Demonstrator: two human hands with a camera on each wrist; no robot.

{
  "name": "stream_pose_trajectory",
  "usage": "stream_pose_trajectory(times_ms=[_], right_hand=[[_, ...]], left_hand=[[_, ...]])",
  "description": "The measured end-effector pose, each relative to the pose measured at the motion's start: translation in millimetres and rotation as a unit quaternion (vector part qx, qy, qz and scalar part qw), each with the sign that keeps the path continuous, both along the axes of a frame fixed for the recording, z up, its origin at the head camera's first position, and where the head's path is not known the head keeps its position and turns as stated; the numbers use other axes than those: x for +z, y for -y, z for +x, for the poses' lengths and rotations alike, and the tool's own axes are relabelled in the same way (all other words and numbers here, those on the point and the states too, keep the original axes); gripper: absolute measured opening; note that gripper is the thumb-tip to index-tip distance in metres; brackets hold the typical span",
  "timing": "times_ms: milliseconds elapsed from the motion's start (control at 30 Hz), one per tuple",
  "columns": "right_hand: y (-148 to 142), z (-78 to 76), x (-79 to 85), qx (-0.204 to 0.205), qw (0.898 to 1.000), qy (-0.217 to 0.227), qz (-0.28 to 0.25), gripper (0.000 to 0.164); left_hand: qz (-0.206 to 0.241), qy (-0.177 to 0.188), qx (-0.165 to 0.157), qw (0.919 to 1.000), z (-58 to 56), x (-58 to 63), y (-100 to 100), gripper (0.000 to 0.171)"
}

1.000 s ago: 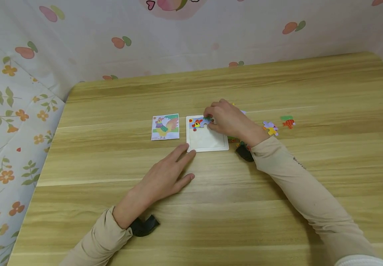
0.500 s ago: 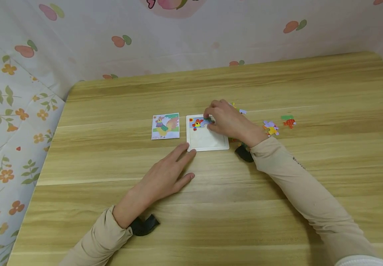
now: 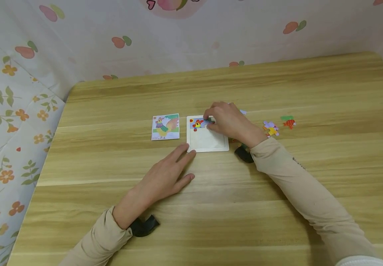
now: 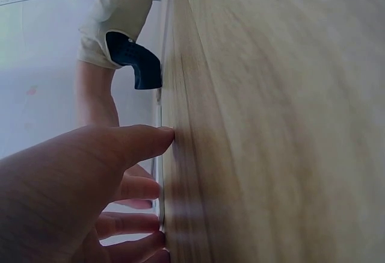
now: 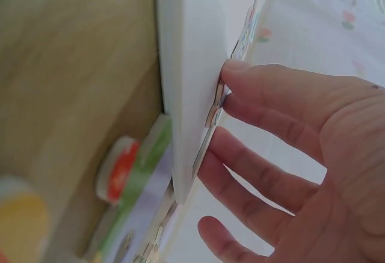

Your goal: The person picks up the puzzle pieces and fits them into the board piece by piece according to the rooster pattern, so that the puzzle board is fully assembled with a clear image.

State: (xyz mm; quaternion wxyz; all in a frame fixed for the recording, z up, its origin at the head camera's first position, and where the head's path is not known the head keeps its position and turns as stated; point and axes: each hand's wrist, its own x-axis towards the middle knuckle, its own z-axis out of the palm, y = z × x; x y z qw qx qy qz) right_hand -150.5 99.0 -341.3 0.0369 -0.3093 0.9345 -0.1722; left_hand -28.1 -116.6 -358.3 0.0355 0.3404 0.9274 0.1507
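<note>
A white puzzle tray (image 3: 211,150) lies on the wooden table, with a rooster-head piece (image 3: 197,124) placed in its upper left corner. My right hand (image 3: 229,120) pinches a puzzle piece (image 5: 212,116) between thumb and index finger, at the tray's upper edge right of the rooster head; the fingers cover most of it. In the right wrist view its other fingers lie along the tray's far side. My left hand (image 3: 163,179) has its fingers extended, two fingertips resting on the tray's lower left corner. Its thumb (image 4: 144,141) touches the tabletop.
A square rooster picture card (image 3: 165,127) lies left of the tray. Right of it are loose puzzle pieces: a purple and yellow cluster (image 3: 270,128), a red and green piece (image 3: 288,122), and several partly hidden under the right hand and wrist. A patterned curtain (image 3: 191,40) hangs behind the table.
Very little differs. My right fingers shift slightly over the piece at the tray's upper edge. The left hand keeps its place on the tray corner.
</note>
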Motion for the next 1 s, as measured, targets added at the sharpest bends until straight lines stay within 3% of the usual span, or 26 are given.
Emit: stream_pose_trajectory(times_ms=[433,633,1000], right_hand=[[2.3,3.0,-0.2,-0.021,1.000,-0.004,0.001,0.017],[2.4,3.6,-0.8,-0.020,1.000,-0.007,-0.002,0.009],[2.6,2.7,-1.5,-0.029,0.999,0.004,-0.036,0.005]], left_hand=[[0.002,-0.005,-0.001,1.0000,1.4,-0.4,0.4,0.054],[0.003,-0.007,-0.001,1.0000,1.8,-0.5,0.4,0.054],[0.000,-0.008,-0.002,1.0000,0.7,-1.0,0.1,0.055]])
